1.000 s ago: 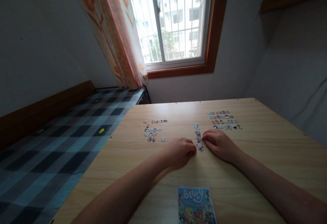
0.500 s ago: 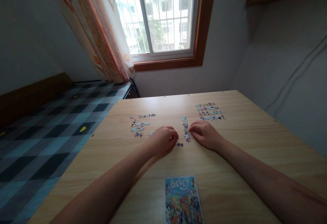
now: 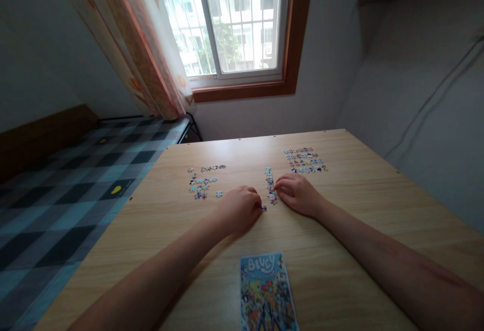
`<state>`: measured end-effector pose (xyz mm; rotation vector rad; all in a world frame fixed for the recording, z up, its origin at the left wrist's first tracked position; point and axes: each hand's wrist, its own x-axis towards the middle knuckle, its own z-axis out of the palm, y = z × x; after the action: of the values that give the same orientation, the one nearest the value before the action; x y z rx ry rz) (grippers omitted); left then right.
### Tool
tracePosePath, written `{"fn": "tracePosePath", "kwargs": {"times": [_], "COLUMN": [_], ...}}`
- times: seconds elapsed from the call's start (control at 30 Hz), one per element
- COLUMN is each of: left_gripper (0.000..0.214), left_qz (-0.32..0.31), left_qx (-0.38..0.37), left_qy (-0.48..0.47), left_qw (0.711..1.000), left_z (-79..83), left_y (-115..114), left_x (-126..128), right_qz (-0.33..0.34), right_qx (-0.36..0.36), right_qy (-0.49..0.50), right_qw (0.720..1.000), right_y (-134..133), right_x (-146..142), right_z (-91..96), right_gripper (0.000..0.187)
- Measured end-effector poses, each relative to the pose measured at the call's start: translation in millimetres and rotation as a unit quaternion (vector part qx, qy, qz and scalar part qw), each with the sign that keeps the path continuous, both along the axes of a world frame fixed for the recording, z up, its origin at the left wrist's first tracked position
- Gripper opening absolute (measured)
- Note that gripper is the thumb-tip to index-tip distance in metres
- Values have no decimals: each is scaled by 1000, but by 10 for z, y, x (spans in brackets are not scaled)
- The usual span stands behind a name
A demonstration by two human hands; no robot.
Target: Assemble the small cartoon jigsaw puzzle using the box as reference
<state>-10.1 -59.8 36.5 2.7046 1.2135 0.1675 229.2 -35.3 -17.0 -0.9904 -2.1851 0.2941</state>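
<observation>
Fingers bent together, my left hand [image 3: 242, 207] is low over the table with its fingertips on a small dark puzzle piece [image 3: 264, 208]. Just beyond that piece, a narrow upright strip of joined puzzle pieces [image 3: 269, 184] runs away from me. My right hand [image 3: 298, 193] lies along the strip's right side, its fingers closed and the tips touching the strip's edge. A group of puzzle pieces [image 3: 200, 188] is spread to the left of my left hand, with a single light blue piece [image 3: 219, 194] nearest to it.
Rows of puzzle pieces [image 3: 305, 161] lie at the back right of the wooden table [image 3: 340, 270]. A colourful Bluey picture card [image 3: 266, 290] is near me at the front. A bed with a checked cover [image 3: 75, 190] stands left, and a window [image 3: 242, 28] is behind.
My left hand has moved onto the small dark puzzle piece, which lay uncovered beside it before. My right hand stays by the strip. The whole view has shifted slightly.
</observation>
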Motion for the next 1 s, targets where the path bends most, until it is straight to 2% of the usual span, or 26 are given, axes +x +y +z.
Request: {"fn": "tracePosePath", "kwargs": {"times": [0.2, 0.5, 0.73, 1.0], "left_gripper": [14, 16, 14, 15], "left_qz": [16, 13, 27, 9], "left_qx": [-3, 40, 52, 59], "left_qy": [-28, -112, -115, -110], "left_qw": [999, 993, 992, 992], "left_z": [-11, -112, -163, -159], "left_y": [-53, -137, -139, -134], "left_x": [78, 255, 278, 264], "right_qz": [30, 34, 34, 32], "right_qx": [29, 17, 10, 8], "right_qy": [-11, -17, -13, -19], "right_qw": [999, 999, 999, 999], "right_y": [-26, -7, 0, 10], "right_x": [-24, -13, -20, -15], "right_z": [28, 25, 31, 27], "right_gripper": [6, 6, 5, 4]}}
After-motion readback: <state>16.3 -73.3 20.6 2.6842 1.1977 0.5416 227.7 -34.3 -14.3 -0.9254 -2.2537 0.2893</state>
